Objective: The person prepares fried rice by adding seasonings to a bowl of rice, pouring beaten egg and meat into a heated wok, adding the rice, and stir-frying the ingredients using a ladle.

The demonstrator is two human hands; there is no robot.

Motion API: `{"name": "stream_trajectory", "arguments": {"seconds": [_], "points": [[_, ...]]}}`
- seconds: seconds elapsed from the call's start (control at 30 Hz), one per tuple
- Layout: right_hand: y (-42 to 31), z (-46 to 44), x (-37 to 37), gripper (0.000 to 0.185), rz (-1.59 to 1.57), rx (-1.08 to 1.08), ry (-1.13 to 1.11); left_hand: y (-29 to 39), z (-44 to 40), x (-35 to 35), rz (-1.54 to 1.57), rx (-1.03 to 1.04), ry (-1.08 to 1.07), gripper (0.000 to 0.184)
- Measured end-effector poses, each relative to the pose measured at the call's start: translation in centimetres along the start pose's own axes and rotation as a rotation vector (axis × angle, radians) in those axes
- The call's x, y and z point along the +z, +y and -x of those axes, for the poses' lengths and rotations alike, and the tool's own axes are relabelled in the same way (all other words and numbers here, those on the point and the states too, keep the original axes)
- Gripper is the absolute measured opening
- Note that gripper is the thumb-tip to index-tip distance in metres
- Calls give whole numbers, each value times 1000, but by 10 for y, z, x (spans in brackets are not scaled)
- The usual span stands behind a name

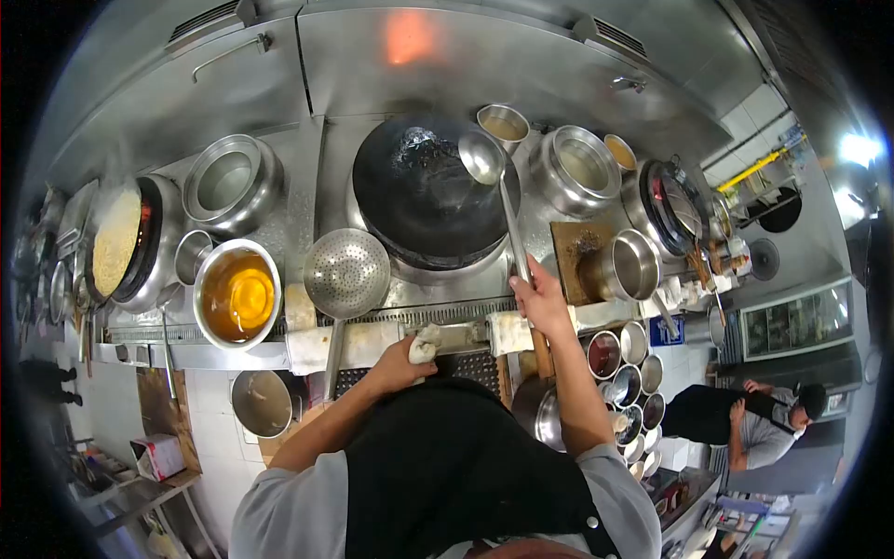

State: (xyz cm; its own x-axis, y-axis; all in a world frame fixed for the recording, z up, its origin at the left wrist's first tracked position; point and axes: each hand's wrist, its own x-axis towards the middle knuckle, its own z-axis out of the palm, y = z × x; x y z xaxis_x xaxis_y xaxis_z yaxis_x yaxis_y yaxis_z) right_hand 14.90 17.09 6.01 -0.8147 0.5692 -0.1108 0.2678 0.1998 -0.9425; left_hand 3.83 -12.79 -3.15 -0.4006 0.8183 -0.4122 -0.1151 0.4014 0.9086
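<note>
A long metal ladle is held by its handle in my right hand, its bowl over the right part of the black wok. Near the counter's front edge my left hand is closed on a folded white cloth. Just left of the wok lies a perforated skimmer, its handle pointing down toward the front edge. Farther left stands a white-rimmed bowl of orange-brown liquid.
Metal pots and a saucepan stand right of the wok. Another pot is at left, beside a second wok with yellowish food. Several small containers sit at lower right. A person in an apron stands beyond.
</note>
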Motion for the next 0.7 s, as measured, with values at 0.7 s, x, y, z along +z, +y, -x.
{"name": "stream_trajectory", "arguments": {"seconds": [0.7], "points": [[68,339,22,39,-737,133,278,-88,121,102,-441,72,-386,53]]}}
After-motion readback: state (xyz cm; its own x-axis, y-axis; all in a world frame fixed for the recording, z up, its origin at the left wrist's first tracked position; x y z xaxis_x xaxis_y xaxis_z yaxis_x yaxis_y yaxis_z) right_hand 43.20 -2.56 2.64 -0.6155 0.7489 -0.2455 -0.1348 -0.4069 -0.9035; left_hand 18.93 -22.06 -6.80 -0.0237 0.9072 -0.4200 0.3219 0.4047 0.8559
